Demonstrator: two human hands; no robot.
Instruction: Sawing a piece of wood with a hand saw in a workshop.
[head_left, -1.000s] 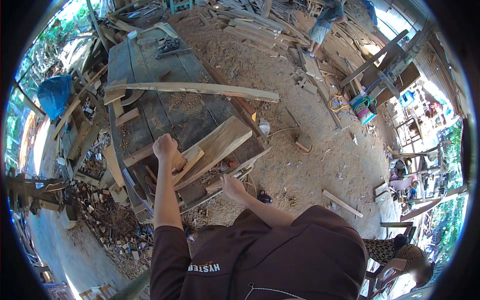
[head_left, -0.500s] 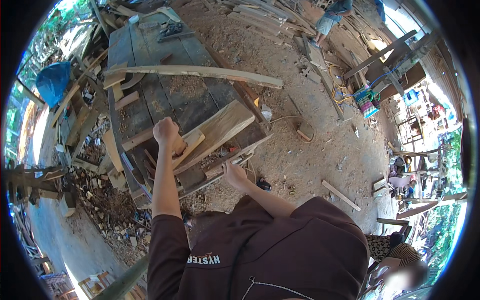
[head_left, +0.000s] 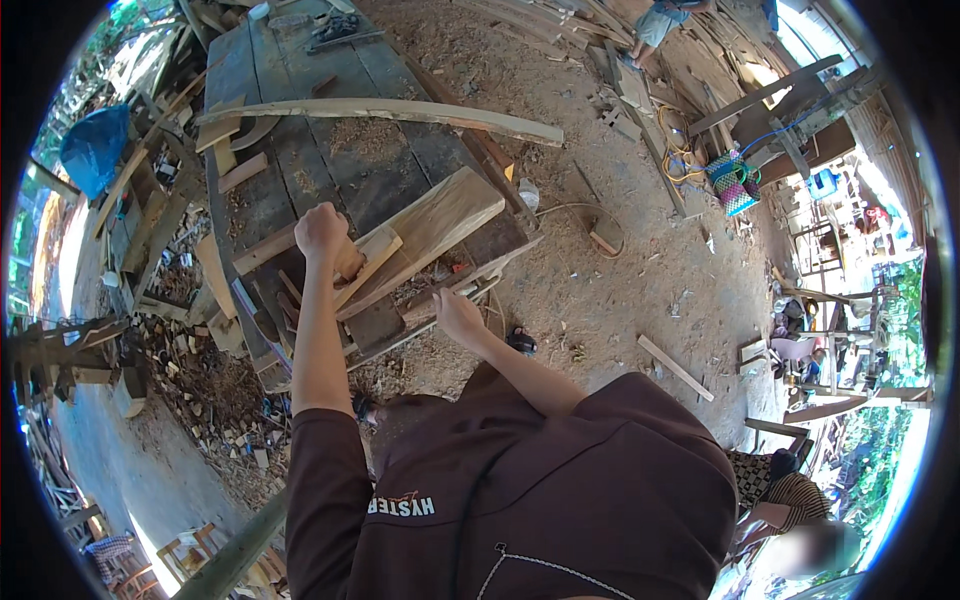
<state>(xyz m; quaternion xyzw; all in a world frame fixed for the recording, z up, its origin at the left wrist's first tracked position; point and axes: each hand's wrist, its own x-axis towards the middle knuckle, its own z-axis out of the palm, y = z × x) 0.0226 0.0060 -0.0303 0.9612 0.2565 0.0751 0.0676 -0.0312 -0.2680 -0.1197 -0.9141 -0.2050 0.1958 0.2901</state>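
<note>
My left hand (head_left: 322,232) is a closed fist over the bench, beside a small brown wooden piece (head_left: 350,263) with an uneven edge. Whatever the fist grips is hidden under the fingers. Right of it, a thick pale timber beam (head_left: 440,222) lies slantwise across the near end of the dark plank workbench (head_left: 375,165), with a narrower light strip (head_left: 368,268) alongside. At the bench's near edge, my right hand (head_left: 460,315) has its fingers curled closed, close to a pale strip along that edge. What lies in those fingers is too small to make out.
A long curved board (head_left: 380,108) spans the bench, with wood offcuts (head_left: 243,172) at its left. Scrap wood is heaped left of the bench. A woven basket (head_left: 733,183) and yellow cord (head_left: 676,150) lie right. One person (head_left: 655,25) stands far back; another (head_left: 790,510) is lower right.
The bench and everything on it sit slightly higher in the picture, as the view has shifted. Both hands stay closed at nearly the same places by the bench.
</note>
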